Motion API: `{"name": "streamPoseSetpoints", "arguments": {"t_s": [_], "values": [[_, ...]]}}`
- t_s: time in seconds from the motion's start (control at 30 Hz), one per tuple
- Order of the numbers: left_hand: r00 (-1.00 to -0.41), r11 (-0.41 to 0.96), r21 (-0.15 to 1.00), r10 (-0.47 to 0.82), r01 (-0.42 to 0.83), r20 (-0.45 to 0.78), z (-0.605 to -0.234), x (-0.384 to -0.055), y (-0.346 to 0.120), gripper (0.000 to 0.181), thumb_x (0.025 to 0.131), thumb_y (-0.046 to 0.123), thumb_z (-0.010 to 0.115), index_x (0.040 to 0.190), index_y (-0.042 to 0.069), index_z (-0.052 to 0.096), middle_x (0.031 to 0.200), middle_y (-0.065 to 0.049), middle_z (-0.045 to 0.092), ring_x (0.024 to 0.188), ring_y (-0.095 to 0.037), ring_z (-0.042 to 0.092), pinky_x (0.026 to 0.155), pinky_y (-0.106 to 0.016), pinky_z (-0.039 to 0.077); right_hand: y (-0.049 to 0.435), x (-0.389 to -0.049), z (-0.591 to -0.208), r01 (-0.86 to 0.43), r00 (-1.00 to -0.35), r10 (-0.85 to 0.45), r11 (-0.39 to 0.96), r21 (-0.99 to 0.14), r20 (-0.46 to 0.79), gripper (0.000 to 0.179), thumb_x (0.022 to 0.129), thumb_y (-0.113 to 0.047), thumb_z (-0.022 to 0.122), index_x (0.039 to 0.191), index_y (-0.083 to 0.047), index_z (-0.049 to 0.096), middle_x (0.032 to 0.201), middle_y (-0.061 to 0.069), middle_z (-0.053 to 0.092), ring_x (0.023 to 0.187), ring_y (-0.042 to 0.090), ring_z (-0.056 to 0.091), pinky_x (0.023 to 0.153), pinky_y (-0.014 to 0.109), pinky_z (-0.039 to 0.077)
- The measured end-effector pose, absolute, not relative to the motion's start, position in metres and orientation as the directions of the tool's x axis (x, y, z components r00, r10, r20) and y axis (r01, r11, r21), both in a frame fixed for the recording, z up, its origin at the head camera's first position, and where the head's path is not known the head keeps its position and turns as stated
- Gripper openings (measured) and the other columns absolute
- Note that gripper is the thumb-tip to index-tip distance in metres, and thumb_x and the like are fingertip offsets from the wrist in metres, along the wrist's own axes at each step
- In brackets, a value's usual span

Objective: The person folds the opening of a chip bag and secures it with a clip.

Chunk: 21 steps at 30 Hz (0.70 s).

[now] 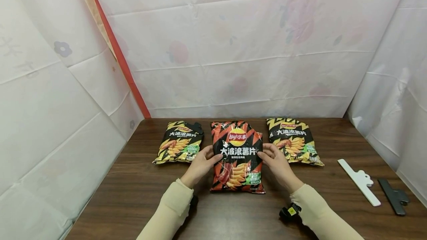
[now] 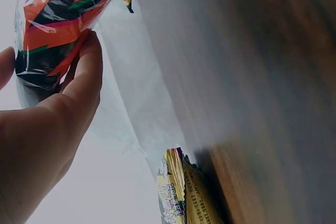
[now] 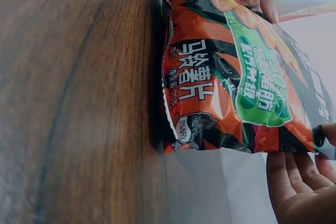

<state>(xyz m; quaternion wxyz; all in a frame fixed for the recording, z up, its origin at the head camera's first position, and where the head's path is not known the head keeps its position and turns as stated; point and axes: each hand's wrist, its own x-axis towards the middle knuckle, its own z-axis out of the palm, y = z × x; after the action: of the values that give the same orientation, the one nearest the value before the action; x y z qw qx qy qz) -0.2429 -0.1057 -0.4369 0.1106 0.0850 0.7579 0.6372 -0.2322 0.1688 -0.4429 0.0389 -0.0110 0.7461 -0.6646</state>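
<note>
A red and black Lay's chip bag is held between both hands near the middle of the table. My left hand grips its left side, thumb on the front and fingers behind. On the opposite side, my right hand grips the bag's edge the same way. The right wrist view shows the bag's lower end close to the wooden surface, with the right fingers under its side. In the left wrist view, the left hand curls around the bag's side.
A yellow and black chip bag with a black clip at its top lies to the left. Another yellow and black bag lies to the right. A white clip and a black clip rest at the table's right side.
</note>
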Motion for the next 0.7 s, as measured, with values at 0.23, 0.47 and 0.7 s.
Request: {"name": "streamPoseSetpoints", "arguments": {"t_s": [0.23, 0.47, 0.7], "values": [[-0.954, 0.151, 0.988, 0.298, 0.012, -0.034, -0.436, -0.241, -0.105, 0.062, 0.094, 0.026, 0.067, 0.146, 0.003, 0.041, 0.144, -0.022, 0.05, 0.135, -0.035, 0.047, 0.105, -0.048, 0.045, 0.17, -0.229, -0.441, 0.039, -0.997, -0.064, 0.102, -0.994, -0.045, 0.043, 0.1, -0.022, 0.058, 0.134, -0.001, 0.045, 0.135, 0.024, 0.054, 0.097, -0.001, 0.06, 0.085, 0.022, 0.052], [-0.95, 0.163, 0.986, 0.313, 0.037, -0.016, -0.437, -0.238, -0.107, 0.064, 0.093, 0.026, 0.069, 0.147, 0.005, 0.04, 0.144, -0.019, 0.051, 0.133, -0.032, 0.049, 0.105, -0.046, 0.045, 0.171, -0.227, -0.441, 0.053, -0.997, -0.059, 0.076, -0.996, -0.058, 0.042, 0.1, -0.022, 0.058, 0.135, -0.002, 0.044, 0.136, 0.021, 0.054, 0.098, -0.003, 0.059, 0.084, 0.022, 0.051], [-0.95, 0.185, 0.981, 0.312, 0.051, -0.01, -0.436, -0.236, -0.108, 0.066, 0.093, 0.028, 0.068, 0.148, 0.006, 0.039, 0.146, -0.02, 0.049, 0.135, -0.033, 0.048, 0.106, -0.048, 0.044, 0.175, -0.228, -0.433, 0.035, -0.998, -0.048, 0.071, -0.997, -0.039, 0.045, 0.099, -0.028, 0.059, 0.134, -0.002, 0.046, 0.126, 0.01, 0.06, 0.099, -0.002, 0.061, 0.088, 0.024, 0.052]]}}
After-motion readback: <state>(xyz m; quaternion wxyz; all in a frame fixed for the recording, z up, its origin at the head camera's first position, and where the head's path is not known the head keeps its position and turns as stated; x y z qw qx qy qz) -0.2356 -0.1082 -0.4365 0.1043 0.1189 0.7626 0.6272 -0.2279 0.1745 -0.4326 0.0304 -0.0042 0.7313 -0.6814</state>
